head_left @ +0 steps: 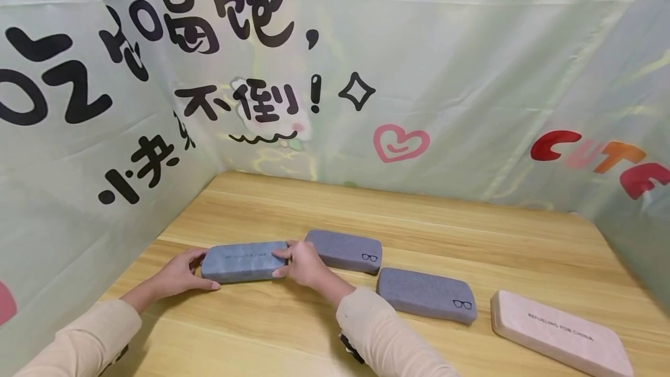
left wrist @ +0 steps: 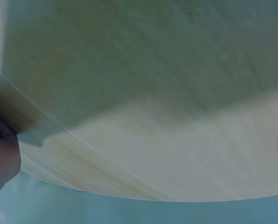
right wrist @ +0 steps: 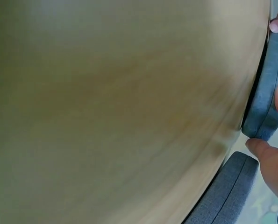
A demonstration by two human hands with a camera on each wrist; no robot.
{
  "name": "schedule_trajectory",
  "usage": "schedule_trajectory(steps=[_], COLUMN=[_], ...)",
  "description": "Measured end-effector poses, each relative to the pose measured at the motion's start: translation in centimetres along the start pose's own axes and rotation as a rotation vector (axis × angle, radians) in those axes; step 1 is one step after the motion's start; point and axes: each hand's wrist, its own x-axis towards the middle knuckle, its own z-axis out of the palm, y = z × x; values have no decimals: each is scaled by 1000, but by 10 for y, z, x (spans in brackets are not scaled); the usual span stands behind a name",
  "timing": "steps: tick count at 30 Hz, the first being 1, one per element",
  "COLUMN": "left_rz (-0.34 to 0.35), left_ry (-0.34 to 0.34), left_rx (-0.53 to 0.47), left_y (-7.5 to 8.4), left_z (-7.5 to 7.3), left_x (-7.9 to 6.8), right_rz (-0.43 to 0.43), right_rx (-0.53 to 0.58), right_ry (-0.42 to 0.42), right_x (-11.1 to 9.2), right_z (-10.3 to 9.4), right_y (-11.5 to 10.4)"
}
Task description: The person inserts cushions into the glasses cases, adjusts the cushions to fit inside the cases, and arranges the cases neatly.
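Note:
A blue glasses case (head_left: 242, 262) lies at the left of the wooden table, faint lettering on its lid. My left hand (head_left: 179, 275) grips its left end, thumb along the front and fingers mostly hidden behind it. At the right end my right hand (head_left: 307, 265) holds the case between thumb and fingers, one digit lying on the lid. In the right wrist view both hands touch the blue case (right wrist: 267, 100). The left wrist view catches only part of the left hand (left wrist: 4, 158) at its edge; the case is out of sight there.
Just right of the right hand lies a grey-purple glasses case (head_left: 342, 251) with a glasses print. A similar grey-purple case (head_left: 426, 294) and a pink case (head_left: 560, 330) lettered "REFUELING FOR CHINA" follow diagonally to the right. Printed curtains (head_left: 460, 74) border the wooden table (head_left: 235, 330).

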Motion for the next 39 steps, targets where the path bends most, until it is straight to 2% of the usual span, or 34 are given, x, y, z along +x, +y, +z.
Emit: schedule_trajectory(steps=[5,8,11,14,19,25,28,32,36,39], left_rz=[31,49,59,54,17,-120,-127,-63,-8,64], left_ry=[-50,-88,-126,-156,-197,-237,-206,-127,-64,27], left_rx=[12,53,106,148,190,293,400,521,513,471], left_y=[2,4,8,10,18,47,61,74,86,98], left_z=[-2,-4,-7,-11,-17,-22,-20,-14,-4,6], left_x=[6,9,11,12,13,14,14,11,7,5], right_rz=[9,15,-10,-71,-140,-191,-244,-305,-349,-394], right_rx=[30,31,-34,-119,-170,-242,-268,-324,-413,-470], right_ry=[-20,-46,-65,-66,-63,-72,-75,-75,-54,-13], right_x=[-2,-4,-7,-10,-18,-33,-44,-61,-80,-93], right_z=[0,0,0,-1,-4,-9,-14,-22,-33,-42], right_y=[-1,-2,-4,-6,-7,-1,0,0,2,5])
